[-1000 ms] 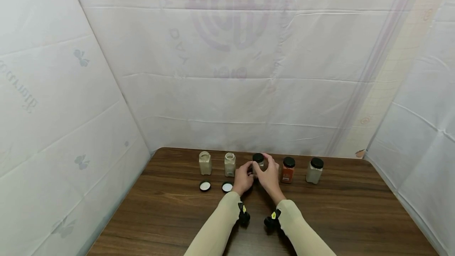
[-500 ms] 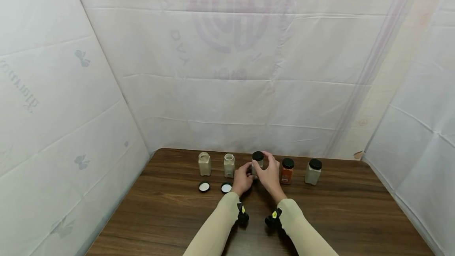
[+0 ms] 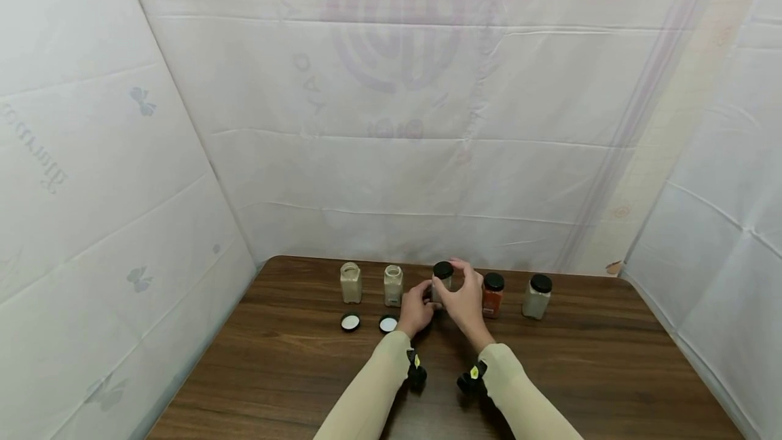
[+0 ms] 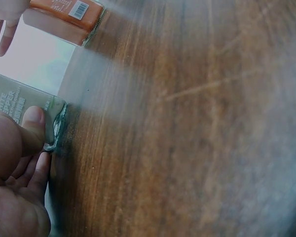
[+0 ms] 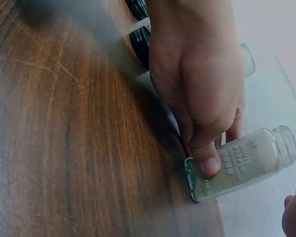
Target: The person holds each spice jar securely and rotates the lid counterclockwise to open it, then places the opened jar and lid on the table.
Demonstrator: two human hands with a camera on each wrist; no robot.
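My left hand [image 3: 417, 309] grips the lower part of a clear glass spice jar [image 5: 237, 163] standing on the table. Its thumb lies across the jar's front, where raised lettering includes "PEPPER". In the right wrist view the jar's threaded neck is bare. Just above it, my right hand [image 3: 464, 297] pinches the black screw lid [image 3: 442, 269] between thumb and fingers, apart from the neck. Only the lid's edge and some fingertips of that hand show in the right wrist view. Right of my hands stands a jar of orange-red spice [image 3: 492, 299], its black lid on.
Two uncapped jars, one at far left [image 3: 351, 284] and another nearer [image 3: 394, 286], hold pale powder. Their lids lie upturned before them, the left lid [image 3: 350, 322] and right lid [image 3: 387, 324]. A capped pale jar [image 3: 537, 297] stands at right on the wooden table [image 3: 275, 372].
My right hand has risen slightly with the black lid, away from the jar. The left hand keeps its grip on the jar, and the other jars and lids have stayed put.
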